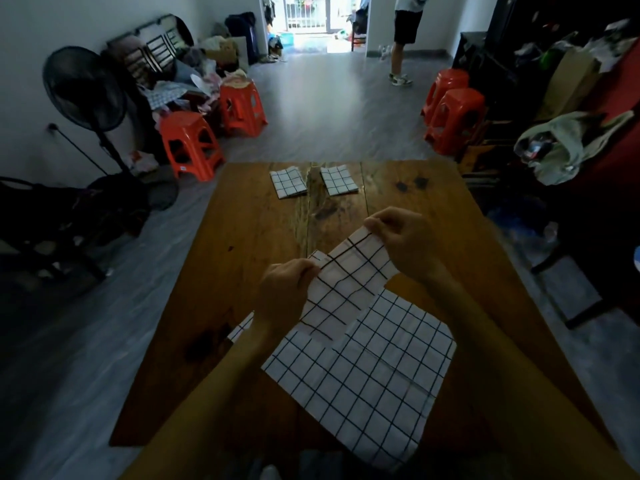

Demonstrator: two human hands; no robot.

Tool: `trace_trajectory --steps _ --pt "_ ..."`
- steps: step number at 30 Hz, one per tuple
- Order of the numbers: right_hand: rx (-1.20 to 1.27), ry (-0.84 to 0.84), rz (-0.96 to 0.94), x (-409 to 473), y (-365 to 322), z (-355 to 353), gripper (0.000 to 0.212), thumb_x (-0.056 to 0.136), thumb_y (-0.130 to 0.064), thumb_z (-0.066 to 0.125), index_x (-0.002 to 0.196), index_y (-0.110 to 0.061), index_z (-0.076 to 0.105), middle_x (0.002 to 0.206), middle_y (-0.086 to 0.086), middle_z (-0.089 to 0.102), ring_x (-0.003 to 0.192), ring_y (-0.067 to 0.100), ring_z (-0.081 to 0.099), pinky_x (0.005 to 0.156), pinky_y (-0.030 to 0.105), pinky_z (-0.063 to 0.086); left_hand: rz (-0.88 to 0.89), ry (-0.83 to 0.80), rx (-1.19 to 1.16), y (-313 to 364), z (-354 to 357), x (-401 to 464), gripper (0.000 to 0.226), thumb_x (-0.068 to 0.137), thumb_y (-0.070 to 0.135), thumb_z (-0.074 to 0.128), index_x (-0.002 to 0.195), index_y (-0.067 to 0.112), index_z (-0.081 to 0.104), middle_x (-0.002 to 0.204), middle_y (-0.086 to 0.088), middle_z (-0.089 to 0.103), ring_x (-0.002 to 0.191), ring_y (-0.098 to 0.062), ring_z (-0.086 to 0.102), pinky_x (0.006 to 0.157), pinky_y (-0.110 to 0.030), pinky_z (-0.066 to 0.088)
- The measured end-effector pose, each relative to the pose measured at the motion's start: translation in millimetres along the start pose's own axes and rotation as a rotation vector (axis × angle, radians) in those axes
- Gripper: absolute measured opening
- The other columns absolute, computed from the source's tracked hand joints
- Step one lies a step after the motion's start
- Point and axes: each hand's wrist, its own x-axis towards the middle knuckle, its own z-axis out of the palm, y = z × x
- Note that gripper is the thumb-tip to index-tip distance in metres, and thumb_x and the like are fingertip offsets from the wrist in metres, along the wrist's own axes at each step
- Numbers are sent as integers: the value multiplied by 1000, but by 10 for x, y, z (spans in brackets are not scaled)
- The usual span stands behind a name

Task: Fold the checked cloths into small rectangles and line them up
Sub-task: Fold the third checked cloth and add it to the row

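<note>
I see white cloths with a black grid, brown wood-grain counter, orange-red stools at ten o'clock, grey floor.

The left hand covers the near-left edge of the lifted checked cloth; that cloth overlaps the flat cloth beneath, while the frame's top crops the standing person at the torso

Wooden table; 4 orange stools, e.g.; fan left; person by doorway.
</note>
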Motion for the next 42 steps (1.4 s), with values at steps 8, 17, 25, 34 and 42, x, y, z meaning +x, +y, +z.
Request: trace_trajectory --steps 8,17,25,34,42 --pt "-37 98 -12 -8 10 -63 10 89 -25 65 88 -15 67 74 -17 58 69 -4 56 61 7 45 -120 -95 40 -142 27 -113 19 92 29 56 90 14 68 77 3 67 67 -11 61 59 -33 53" --pt "-106 -96 -87 -65 -99 203 9 87 -22 67 89 -14 68 76 -11 62 69 1 60 62 14 49 172 41 -47 357 120 436 16 90 21 63 100 11 70 83 -3 73 69 -11 63 72 -27 41" --pt "-121 67 -22 -30 -187 185 13 88 -23 66 88 -11 69 69 -22 52 64 -7 53 60 6 42 123 52 -86 114 193 360 7 86 16 67 88 13 72 69 1 70 55 -8 58 60 -19 40" --pt "-188 171 33 128 -72 46 12 88 -28 66 89 -16 69 74 -14 59 68 -6 55 60 5 43 -64 -85 -98 -409 326 85 18 93 26 55 89 17 70 75 2 71 64 -13 65 69 -40 55" --pt "-121 -15 31 57 -21 360 9 87 -23 66 87 -14 67 75 -12 61 70 2 60 62 15 48 39 -7 -180 -158 218 449 37 91 38 57 115 10 61 101 -6 69 90 -18 66 79 -35 52"
